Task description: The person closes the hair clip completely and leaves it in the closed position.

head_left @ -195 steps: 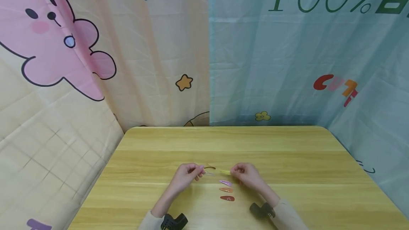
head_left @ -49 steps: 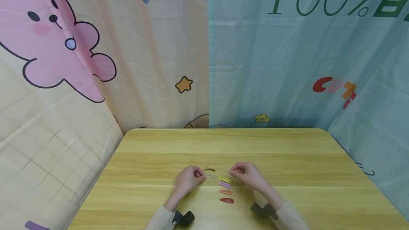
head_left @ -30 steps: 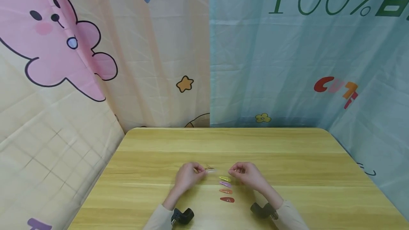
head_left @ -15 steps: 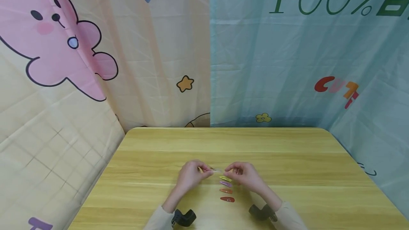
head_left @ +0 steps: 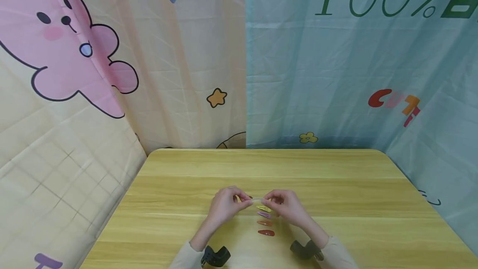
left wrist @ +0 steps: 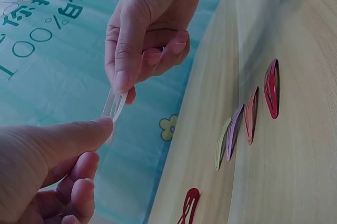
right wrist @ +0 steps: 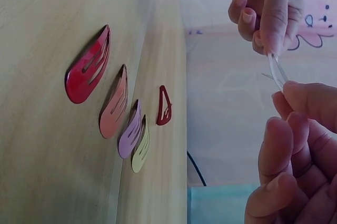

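Observation:
Both hands pinch a white snap hair clip [left wrist: 114,109] above the table, one at each end. My left hand [head_left: 225,204] holds it between thumb and forefinger, and my right hand [head_left: 286,206] grips the opposite end the same way. Part of the clip is hidden by the fingertips. Below the hands, a column of snap clips lies on the wood: a yellow clip [head_left: 264,209], a purple clip [head_left: 264,215], an orange clip [head_left: 264,223] and a red clip [head_left: 266,233]. Apart from them lies a dark red clip [right wrist: 164,106], its prong sprung up.
The wooden table [head_left: 179,163] reaches back to the hanging curtains, one cream [head_left: 194,53] and one blue [head_left: 284,74]. A black wrist camera [head_left: 216,256] is strapped to the left wrist, another black camera [head_left: 304,249] to the right.
The yellow clip, earlier in my right hand, now lies above the purple one. My left hand has lifted the white clip and moved right, and my right hand has taken its other end.

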Tool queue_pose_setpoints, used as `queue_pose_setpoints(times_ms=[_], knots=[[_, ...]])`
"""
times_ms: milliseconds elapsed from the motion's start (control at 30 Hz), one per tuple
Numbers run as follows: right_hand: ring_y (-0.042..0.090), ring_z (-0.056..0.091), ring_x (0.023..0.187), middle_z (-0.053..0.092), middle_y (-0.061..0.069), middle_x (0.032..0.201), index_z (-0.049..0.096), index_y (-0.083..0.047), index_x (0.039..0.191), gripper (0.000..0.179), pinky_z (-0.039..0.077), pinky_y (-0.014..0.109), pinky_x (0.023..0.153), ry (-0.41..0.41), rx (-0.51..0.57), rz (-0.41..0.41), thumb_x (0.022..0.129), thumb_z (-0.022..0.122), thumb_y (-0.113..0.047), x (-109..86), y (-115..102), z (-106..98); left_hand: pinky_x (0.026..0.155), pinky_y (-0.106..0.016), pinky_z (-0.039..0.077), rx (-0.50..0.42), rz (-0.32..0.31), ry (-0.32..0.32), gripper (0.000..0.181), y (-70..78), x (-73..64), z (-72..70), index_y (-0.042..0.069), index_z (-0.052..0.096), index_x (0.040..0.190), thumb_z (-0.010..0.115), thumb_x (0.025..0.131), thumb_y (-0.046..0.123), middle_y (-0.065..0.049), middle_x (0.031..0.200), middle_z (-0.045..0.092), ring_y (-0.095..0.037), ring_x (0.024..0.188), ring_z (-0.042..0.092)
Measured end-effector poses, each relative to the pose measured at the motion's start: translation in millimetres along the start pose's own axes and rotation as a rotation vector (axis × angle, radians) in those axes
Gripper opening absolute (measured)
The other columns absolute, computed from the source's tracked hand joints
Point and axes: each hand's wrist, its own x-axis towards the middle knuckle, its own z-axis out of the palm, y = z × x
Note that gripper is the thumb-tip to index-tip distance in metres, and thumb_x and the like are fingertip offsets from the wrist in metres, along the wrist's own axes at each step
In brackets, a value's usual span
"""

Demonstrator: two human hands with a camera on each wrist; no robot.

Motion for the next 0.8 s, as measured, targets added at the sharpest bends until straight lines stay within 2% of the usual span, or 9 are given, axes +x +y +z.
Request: queue_pose_setpoints(times_ms=[133,267,400,600,800], knots=[[0.005,0.043,0.048,0.056,0.017,0.065,0.068,0.004,0.091,0.013,0.039,0.020,0.045,0.012,0.004,0.002,0.090,0.066,-0.008,0.5,1.4,-0.6,0.042,-0.022,0.035,-0.062,-0.009,0.012,0.016,0.4,0.5,-0.9,0.020,0.073,0.081,0.076,0.081,0.035,0.014,0.076,0.059,-0.005,0.050,0.044],[0.007,0.044,0.048,0.057,0.009,0.066,0.068,0.003,0.091,0.011,0.040,0.021,0.045,0.024,0.013,-0.016,0.090,0.065,-0.008,0.0,1.3,-2.0,0.045,-0.023,0.039,-0.151,-0.019,0.005,0.026,-1.4,1.7,-0.4,0.015,0.072,0.091,0.074,0.081,0.039,0.011,0.080,0.062,-0.007,0.055,0.050],[0.010,0.045,0.049,0.057,0.002,0.068,0.068,0.000,0.091,0.008,0.041,0.022,0.045,0.025,0.040,-0.021,0.090,0.065,-0.008,-0.3,1.5,-2.9,0.050,-0.025,0.044,-0.225,-0.031,-0.035,0.032,-4.8,3.1,1.5,0.012,0.071,0.099,0.072,0.083,0.040,0.010,0.084,0.065,-0.010,0.063,0.055],[0.012,0.045,0.050,0.058,0.003,0.069,0.068,0.000,0.091,0.008,0.041,0.022,0.046,0.016,0.080,-0.015,0.090,0.065,-0.007,-0.7,0.1,-3.7,0.050,-0.024,0.044,-0.326,-0.054,-0.117,0.024,-6.4,3.4,1.1,0.013,0.072,0.099,0.070,0.087,0.034,0.007,0.088,0.067,-0.014,0.066,0.056],[0.013,0.045,0.051,0.057,0.003,0.069,0.067,0.002,0.092,0.009,0.041,0.023,0.047,-0.002,0.111,-0.019,0.091,0.064,-0.007,0.6,4.5,-4.1,0.049,-0.022,0.041,-0.365,-0.061,-0.143,0.022,-5.1,3.5,-1.4,0.012,0.073,0.096,0.069,0.088,0.032,0.004,0.081,0.066,-0.012,0.063,0.055]])
